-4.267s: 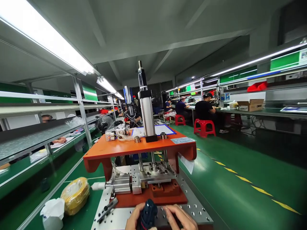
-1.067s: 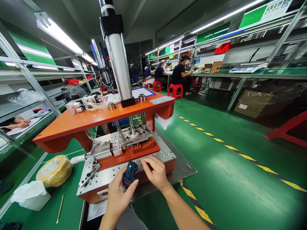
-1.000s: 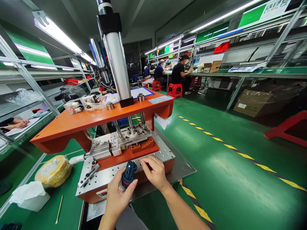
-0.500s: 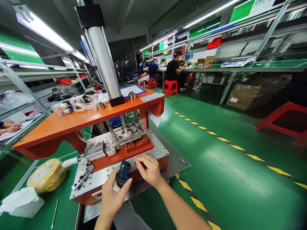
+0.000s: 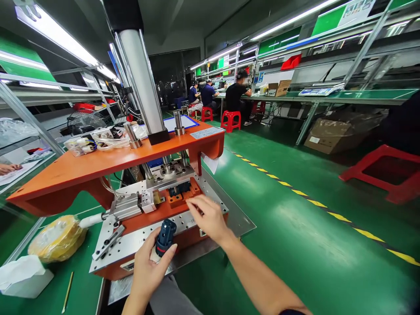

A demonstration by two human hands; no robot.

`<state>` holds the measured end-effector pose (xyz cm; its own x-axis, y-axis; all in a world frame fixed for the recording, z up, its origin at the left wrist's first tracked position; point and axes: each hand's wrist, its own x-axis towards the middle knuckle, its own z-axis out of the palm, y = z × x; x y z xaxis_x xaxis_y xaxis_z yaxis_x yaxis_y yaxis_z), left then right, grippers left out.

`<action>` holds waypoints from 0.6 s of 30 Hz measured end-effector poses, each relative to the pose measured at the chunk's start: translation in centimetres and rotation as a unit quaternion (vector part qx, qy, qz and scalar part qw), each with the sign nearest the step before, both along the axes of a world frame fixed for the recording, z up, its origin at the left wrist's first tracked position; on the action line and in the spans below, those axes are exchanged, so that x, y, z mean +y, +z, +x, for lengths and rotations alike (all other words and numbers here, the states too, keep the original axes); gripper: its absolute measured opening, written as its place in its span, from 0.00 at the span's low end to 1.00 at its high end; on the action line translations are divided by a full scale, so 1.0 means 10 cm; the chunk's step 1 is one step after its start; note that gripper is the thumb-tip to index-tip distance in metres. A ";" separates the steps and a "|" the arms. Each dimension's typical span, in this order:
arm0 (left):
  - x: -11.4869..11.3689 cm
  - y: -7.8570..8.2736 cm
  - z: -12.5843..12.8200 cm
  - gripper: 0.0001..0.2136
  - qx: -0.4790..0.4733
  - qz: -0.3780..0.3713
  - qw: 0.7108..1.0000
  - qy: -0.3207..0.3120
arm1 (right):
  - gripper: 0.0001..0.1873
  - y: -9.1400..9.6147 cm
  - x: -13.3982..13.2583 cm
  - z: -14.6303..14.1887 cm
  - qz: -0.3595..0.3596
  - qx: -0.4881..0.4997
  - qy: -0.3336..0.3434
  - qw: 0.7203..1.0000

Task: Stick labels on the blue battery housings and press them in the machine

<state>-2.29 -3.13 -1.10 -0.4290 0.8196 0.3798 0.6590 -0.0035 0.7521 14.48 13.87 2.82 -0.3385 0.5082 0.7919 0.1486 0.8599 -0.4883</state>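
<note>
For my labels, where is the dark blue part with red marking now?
In the head view, low and left of centre: the dark blue part is in the left hand, near the orange press.

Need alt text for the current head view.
The left hand holds a dark blue part before an orange press, while the right hand hovers near a black part on its orange fixture. A wrapped yellow roll lies to the left; people sit at a bench beyond.
</note>
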 end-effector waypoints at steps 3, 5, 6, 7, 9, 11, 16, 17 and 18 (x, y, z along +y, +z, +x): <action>0.01 0.08 -0.01 0.23 -0.002 -0.014 1.000 -0.020 | 0.14 0.27 0.41 -0.02 0.037 -0.152 -0.023 0.987; 0.03 0.21 -0.03 0.25 0.001 -0.028 0.999 -0.029 | 0.19 0.43 0.68 -0.11 0.026 -0.262 0.023 0.964; 0.05 0.29 -0.04 0.26 0.006 -0.038 0.999 -0.030 | 0.19 0.49 0.80 -0.17 0.021 -0.298 0.049 0.953; 0.07 0.38 -0.06 0.26 0.016 -0.051 0.998 -0.032 | 0.18 0.54 0.90 -0.23 0.018 -0.319 0.070 0.945; 0.14 0.56 -0.10 0.24 0.053 -0.067 0.996 -0.036 | 0.15 0.59 1.02 -0.33 0.019 -0.331 0.102 0.938; 0.23 0.72 -0.15 0.20 0.107 -0.058 0.991 -0.051 | 0.14 0.60 1.05 -0.37 0.017 -0.326 0.116 0.938; 0.62 0.94 -0.21 0.20 0.199 -0.024 0.974 -0.109 | 0.18 0.43 0.73 -0.12 0.003 -0.178 0.034 0.983; 0.72 0.98 -0.21 0.21 0.208 -0.032 0.971 -0.111 | 0.19 0.38 0.63 -0.02 0.005 -0.098 0.007 0.995; 0.83 1.01 -0.21 0.22 0.218 -0.047 0.969 -0.110 | 0.20 0.33 0.53 0.09 0.011 -0.015 -0.016 1.000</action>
<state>-4.36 5.15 9.05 -0.0553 0.9125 0.4053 0.9052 -0.1255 0.4061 15.39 19.13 6.12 -0.3459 0.5013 0.7931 0.1904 0.8652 -0.4639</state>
